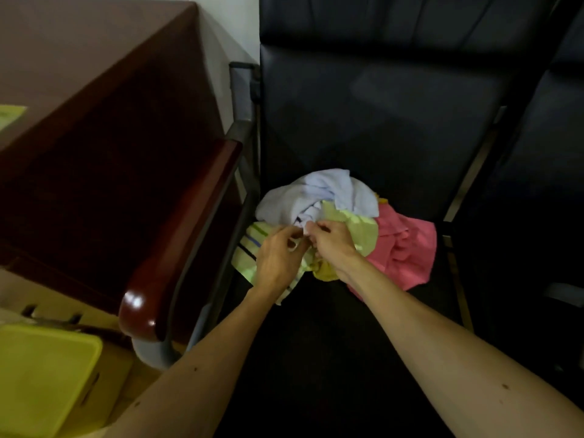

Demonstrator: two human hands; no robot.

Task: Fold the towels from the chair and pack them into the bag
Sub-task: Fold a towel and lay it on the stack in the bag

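A heap of crumpled towels lies on the black chair seat (pixel 395 121): a white towel (pixel 335 191) on top, a pale yellow-green one (pixel 360 229), a pink one (pixel 407 251) at the right and a striped light-green one (pixel 252 238) at the left. My left hand (pixel 278 257) and my right hand (pixel 331 245) meet over the middle of the heap. Both pinch a corner of the white towel between thumb and fingers. No bag is visible.
A dark red wooden armrest (pixel 177 248) on a grey metal frame runs along the chair's left side. Left of it stands a brown table (pixel 79 74). A yellow-green lidded box (pixel 44 377) sits at the lower left. Another dark seat (pixel 553 184) adjoins on the right.
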